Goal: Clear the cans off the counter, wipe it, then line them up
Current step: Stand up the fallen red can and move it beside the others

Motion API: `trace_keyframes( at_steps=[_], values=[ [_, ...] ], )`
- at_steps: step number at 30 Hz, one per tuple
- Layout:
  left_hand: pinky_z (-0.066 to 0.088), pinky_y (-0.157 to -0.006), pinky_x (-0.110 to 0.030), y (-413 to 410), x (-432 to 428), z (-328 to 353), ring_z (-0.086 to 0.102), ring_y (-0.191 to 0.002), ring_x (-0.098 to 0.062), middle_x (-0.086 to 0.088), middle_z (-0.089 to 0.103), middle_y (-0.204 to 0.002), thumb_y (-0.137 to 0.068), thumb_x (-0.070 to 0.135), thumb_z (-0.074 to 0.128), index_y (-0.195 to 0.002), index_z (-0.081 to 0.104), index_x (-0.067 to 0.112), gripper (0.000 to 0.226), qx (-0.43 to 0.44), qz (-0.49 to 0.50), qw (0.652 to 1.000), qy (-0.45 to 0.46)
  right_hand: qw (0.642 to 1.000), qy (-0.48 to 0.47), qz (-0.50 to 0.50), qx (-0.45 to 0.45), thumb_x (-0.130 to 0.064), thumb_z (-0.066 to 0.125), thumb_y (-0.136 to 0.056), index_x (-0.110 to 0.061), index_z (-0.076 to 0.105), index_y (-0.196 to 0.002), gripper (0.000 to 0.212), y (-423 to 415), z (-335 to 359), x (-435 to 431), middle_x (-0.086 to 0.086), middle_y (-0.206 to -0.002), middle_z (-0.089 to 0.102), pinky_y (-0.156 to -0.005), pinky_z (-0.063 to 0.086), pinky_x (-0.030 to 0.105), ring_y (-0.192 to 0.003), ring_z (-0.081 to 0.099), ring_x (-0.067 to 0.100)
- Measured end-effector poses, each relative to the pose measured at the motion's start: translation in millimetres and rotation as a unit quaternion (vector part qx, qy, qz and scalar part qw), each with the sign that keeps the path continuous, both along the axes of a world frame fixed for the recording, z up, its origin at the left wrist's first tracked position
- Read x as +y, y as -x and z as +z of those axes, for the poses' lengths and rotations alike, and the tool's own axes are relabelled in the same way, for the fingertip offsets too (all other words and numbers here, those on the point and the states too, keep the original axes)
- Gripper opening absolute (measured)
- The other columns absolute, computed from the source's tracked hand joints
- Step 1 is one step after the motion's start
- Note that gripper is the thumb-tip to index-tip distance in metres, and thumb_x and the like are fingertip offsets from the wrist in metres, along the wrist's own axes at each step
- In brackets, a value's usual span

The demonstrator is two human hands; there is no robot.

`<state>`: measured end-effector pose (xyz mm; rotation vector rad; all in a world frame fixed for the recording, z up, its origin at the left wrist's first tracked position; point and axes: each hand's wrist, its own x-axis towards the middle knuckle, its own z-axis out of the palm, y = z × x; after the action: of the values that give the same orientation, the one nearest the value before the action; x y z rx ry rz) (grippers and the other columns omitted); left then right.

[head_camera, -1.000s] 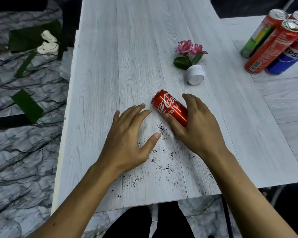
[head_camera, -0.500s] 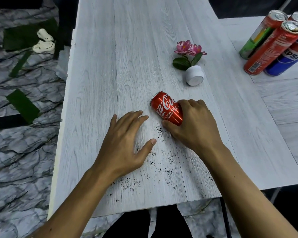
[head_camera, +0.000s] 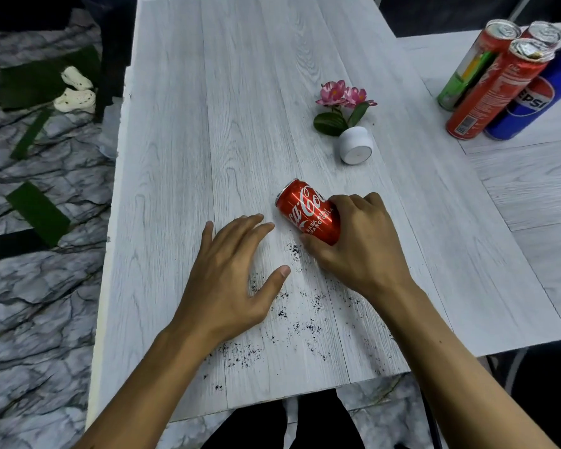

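A red Coca-Cola can [head_camera: 305, 209] lies on its side on the pale wood counter [head_camera: 208, 124]. My right hand [head_camera: 360, 244] grips it, fingers curled over its top and thumb under its near end. To its left my left hand [head_camera: 230, 277] rests flat on the counter with fingers spread, holding nothing. Dark crumbs [head_camera: 292, 322] are scattered over the counter between and below my hands. On the side table [head_camera: 531, 176] at the right stand several upright cans: a red one [head_camera: 486, 98], a blue Pepsi one [head_camera: 531, 102], a green and red one [head_camera: 467, 69].
A small white pot with pink flowers [head_camera: 350, 124] stands just beyond the Coca-Cola can. The counter's left edge drops to a marbled floor with green strips [head_camera: 38, 213] and a pair of white shoes [head_camera: 75, 90]. My legs show under the near edge.
My right hand's fingers have curled from flat over the can into a grip around it. My left hand has slid slightly back toward me.
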<state>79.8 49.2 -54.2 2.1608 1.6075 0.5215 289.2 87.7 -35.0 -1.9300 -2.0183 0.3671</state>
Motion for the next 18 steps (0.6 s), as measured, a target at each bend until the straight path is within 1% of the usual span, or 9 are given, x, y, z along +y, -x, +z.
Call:
trace_keyframes(
  at_steps=[3,5,7,8,10,12,15,18],
  values=[
    [0.012,-0.128,-0.053,-2.2,2.1,2.0,0.033,-0.152,-0.014,0.005,0.043,-0.159,-0.094,0.063,0.049,-0.150,0.047,0.025,0.068,-0.005,0.000,1.000,-0.004,0.999,-0.007,-0.014,0.050,-0.053,0.077,-0.081,-0.012,0.064,-0.122,0.060,-5.6,2.1,-5.7,0.005,-0.109,0.070,-0.081,0.047,0.036,-0.102,0.051,0.023],
    [0.011,-0.128,-0.052,-4.2,3.7,3.4,0.033,-0.151,-0.013,0.006,0.043,-0.160,-0.094,0.062,0.051,-0.150,0.047,0.025,0.067,-0.006,-0.002,1.000,-0.005,0.996,-0.015,-0.027,0.087,-0.052,0.079,-0.080,-0.014,0.063,-0.125,0.061,-11.1,5.0,-9.4,0.003,-0.109,0.068,-0.078,0.043,0.032,-0.103,0.052,0.021],
    [0.011,-0.128,-0.051,-6.7,5.4,5.1,0.033,-0.151,-0.012,0.006,0.043,-0.160,-0.094,0.061,0.053,-0.150,0.047,0.025,0.067,-0.006,-0.004,1.000,-0.007,0.991,-0.026,-0.048,0.123,-0.052,0.081,-0.078,-0.017,0.062,-0.128,0.064,-17.7,8.3,-13.4,-0.003,-0.105,0.064,-0.073,0.039,0.025,-0.102,0.053,0.017],
    [0.011,-0.128,-0.052,-8.5,6.4,6.2,0.033,-0.151,-0.012,0.006,0.043,-0.160,-0.094,0.060,0.054,-0.150,0.047,0.025,0.067,-0.005,-0.005,1.000,-0.007,0.988,-0.032,-0.060,0.140,-0.053,0.082,-0.076,-0.018,0.061,-0.129,0.066,-21.5,10.0,-15.6,-0.006,-0.103,0.060,-0.072,0.041,0.023,-0.100,0.055,0.015],
    [0.012,-0.128,-0.053,-12.8,8.3,8.5,0.034,-0.151,-0.013,0.006,0.043,-0.159,-0.093,0.060,0.054,-0.150,0.048,0.025,0.067,-0.007,-0.008,1.000,-0.007,0.981,-0.037,-0.081,0.172,-0.054,0.083,-0.074,-0.020,0.059,-0.130,0.069,-29.0,13.1,-19.4,-0.005,-0.108,0.063,-0.077,0.051,0.026,-0.099,0.060,0.014],
    [0.012,-0.128,-0.053,-17.0,9.8,10.5,0.034,-0.151,-0.013,0.006,0.044,-0.159,-0.093,0.060,0.054,-0.149,0.048,0.025,0.066,-0.009,-0.012,1.000,-0.007,0.973,-0.055,-0.095,0.202,-0.051,0.085,-0.073,-0.020,0.060,-0.129,0.069,-35.4,15.2,-23.3,-0.002,-0.112,0.068,-0.082,0.056,0.030,-0.100,0.064,0.014],
    [0.010,-0.129,-0.051,-24.3,12.6,12.2,0.033,-0.151,-0.012,0.007,0.043,-0.159,-0.094,0.059,0.054,-0.150,0.048,0.025,0.066,-0.010,-0.021,1.000,-0.010,0.959,-0.082,-0.117,0.245,-0.047,0.089,-0.072,-0.021,0.061,-0.127,0.067,-44.3,15.3,-30.2,-0.007,-0.113,0.070,-0.085,0.057,0.026,-0.100,0.066,0.008],
    [0.009,-0.129,-0.049,-33.2,16.1,13.1,0.032,-0.152,-0.011,0.008,0.042,-0.160,-0.094,0.060,0.052,-0.150,0.047,0.025,0.066,-0.007,-0.032,0.999,-0.011,0.949,-0.101,-0.134,0.268,-0.048,0.090,-0.071,-0.025,0.060,-0.126,0.066,-52.9,11.2,-36.8,-0.011,-0.113,0.070,-0.086,0.057,0.024,-0.101,0.066,0.002]
  ],
)
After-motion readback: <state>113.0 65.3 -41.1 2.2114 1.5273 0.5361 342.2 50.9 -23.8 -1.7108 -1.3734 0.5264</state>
